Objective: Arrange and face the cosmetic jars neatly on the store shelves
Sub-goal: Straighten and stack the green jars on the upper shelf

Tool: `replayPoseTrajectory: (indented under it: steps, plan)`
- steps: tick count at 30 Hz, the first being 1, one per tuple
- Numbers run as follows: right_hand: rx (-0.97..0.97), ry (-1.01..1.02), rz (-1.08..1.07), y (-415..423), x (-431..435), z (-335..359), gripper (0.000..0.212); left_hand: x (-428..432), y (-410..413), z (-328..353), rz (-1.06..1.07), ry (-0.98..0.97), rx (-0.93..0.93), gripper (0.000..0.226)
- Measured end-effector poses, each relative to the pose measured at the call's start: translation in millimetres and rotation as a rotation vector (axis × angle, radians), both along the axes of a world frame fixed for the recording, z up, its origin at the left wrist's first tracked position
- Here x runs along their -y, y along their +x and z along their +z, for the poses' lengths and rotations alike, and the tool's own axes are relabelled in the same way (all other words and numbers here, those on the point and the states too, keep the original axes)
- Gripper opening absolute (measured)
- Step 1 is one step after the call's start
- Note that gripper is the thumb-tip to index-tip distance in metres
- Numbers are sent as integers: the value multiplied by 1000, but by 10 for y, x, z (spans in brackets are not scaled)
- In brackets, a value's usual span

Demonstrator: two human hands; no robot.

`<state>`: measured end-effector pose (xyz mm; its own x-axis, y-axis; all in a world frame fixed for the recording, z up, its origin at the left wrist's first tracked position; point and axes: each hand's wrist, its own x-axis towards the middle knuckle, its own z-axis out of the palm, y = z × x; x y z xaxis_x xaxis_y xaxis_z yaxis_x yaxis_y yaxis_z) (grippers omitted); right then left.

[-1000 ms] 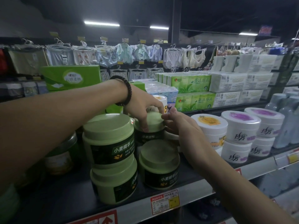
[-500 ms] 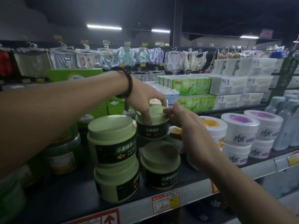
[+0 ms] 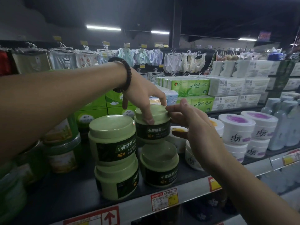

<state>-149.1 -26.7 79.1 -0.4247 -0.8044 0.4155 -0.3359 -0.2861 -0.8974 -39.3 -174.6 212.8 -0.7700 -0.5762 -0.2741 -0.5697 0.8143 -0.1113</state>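
Head view: my left grip (image 3: pixel 142 96) clasps the upright green jar (image 3: pixel 152 133) by its lid. My right grip (image 3: pixel 193 125), released, touches its right side. The lower jar (image 3: pixel 159 166) sits just below.

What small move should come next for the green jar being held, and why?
Probably lower the held jar onto the single front jar, label forward: the left hand grips its lid, and the neighbouring stack is two high.
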Motion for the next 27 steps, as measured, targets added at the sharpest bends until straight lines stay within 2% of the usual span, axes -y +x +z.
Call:
replayPoseTrajectory:
  steps: [6, 17, 27]
  plan:
    - [77, -11, 17, 32, -106, -9, 52, -140, 24, 4, -11, -9, 40, 76]
    - [103, -32, -5, 47, -279, -43, 58, -339, 42, -6, -12, -5, 31, 72]
    - [107, -46, -8, 36, -338, -36, 51, -445, 49, -1, -9, 11, 55, 74]
